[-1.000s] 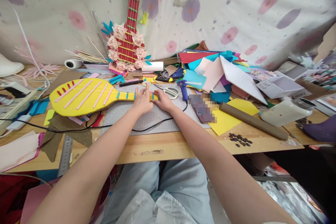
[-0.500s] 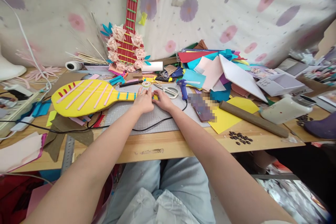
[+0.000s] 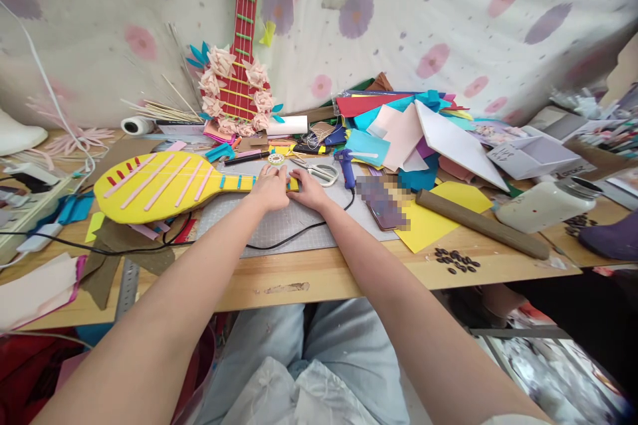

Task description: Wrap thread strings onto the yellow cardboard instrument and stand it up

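Observation:
A yellow craft guitar [image 3: 164,187] lies on its back at the left, with pale pink strips and short red strips on its body and blue bands along its narrow neck. My left hand [image 3: 269,187] is closed over the neck, its fingers bent down onto it. Close beside it, my right hand [image 3: 307,190] grips the far end of the neck between thumb and fingers. Both hands hide much of that end, so any small piece under the fingertips cannot be made out. Just behind the hands are a small round patterned disc [image 3: 276,159] and grey-handled scissors [image 3: 323,174].
A grey cutting mat [image 3: 289,232] lies under the hands, crossed by a black cord. To the right are a blue glue gun [image 3: 345,169], a phone [image 3: 386,206], a brown roll [image 3: 481,224] and a white jar [image 3: 545,206]. A red flowered guitar [image 3: 238,89] leans behind.
The view has shifted slightly. Both hands stay at the neck of the yellow guitar, with only a very small movement of the fingers.

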A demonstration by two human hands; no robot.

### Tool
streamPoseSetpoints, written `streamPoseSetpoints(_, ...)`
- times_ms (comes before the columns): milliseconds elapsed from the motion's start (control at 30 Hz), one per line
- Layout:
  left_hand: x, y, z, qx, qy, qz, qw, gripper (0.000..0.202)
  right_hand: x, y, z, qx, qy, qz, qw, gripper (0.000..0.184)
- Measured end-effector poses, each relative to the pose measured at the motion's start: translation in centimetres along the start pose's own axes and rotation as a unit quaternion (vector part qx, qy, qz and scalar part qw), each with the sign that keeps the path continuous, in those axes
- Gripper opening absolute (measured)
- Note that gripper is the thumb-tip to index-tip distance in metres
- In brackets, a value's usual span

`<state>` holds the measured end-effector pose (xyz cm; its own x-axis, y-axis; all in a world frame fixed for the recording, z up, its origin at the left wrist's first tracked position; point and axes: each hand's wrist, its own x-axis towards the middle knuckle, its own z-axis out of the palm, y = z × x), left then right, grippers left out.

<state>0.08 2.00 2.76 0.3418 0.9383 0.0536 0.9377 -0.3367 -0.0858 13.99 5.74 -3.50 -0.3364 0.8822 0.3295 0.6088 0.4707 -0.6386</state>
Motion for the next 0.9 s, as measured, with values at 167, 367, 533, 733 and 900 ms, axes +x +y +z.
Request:
streamPoseSetpoints(167, 0.13, -0.29, 0.01, 0.006, -0.008, 0.022, 1.0, 0.077, -0.02, 0.0, 0.07, 0.003, -0.001, 0.007, 1.0, 0.061)
streamPoseSetpoints(367, 0.22, -0.34, 0.0, 0.008, -0.006, 0.028, 1.0, 0.075, -0.02, 0.02, 0.18, -0.005, 0.006, 0.006, 1.0, 0.058)
streamPoseSetpoints(533, 0.07, 0.02, -0.25, 0.024, -0.002, 0.037, 0.999, 0.073, 0.05, 0.0, 0.19, -0.018, 0.004, 0.006, 1.0, 0.056)
streamPoseSetpoints(733, 0.0, 0.3, -0.26, 0.036, 0.006, 0.056, 0.998, 0.071, 0.1, 0.01, 0.16, -0.034, 0.001, -0.009, 0.999, 0.054)
streamPoseSetpoints(900, -0.45, 0.48, -0.41, 0.026, 0.0, 0.03, 0.999, 0.07, 0.09, -0.03, 0.22, -0.055, 0.001, -0.015, 0.998, 0.052)
